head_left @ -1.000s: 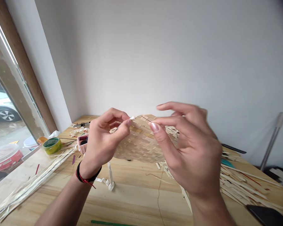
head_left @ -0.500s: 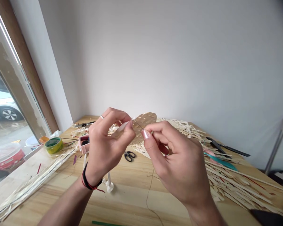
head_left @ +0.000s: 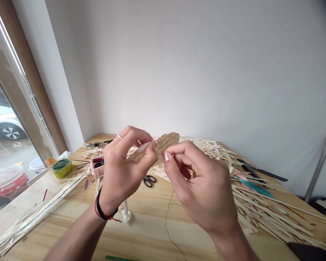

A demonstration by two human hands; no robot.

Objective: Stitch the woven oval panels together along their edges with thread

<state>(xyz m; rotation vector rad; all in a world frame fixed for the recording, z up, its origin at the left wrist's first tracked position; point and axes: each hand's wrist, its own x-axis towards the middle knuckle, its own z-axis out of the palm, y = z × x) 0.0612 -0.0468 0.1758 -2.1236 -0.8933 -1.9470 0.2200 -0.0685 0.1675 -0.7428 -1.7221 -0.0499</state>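
My left hand [head_left: 122,170] is raised over the wooden table [head_left: 141,232] and pinches the edge of a small woven straw piece [head_left: 167,140], seen almost edge-on, with a white strip along its rim. My right hand [head_left: 201,185] is closed in a pinch right beside it, thumb and forefinger pressed together on a thin needle or thread at the piece's edge. A dark thread [head_left: 168,224] hangs from there down onto the table. A red and black cord sits round my left wrist.
Black scissors [head_left: 149,180] lie behind my hands. A heap of pale straw strips [head_left: 263,206] covers the right side, with long dark tools [head_left: 260,170] on it. At left are a green tape roll [head_left: 60,167], a pink box [head_left: 95,166] and long strips [head_left: 35,214] by the window.
The woven piece has tipped from broad face to nearly edge-on. My right hand went from spread fingers to a tight pinch at the edge, and the scissors came into sight.
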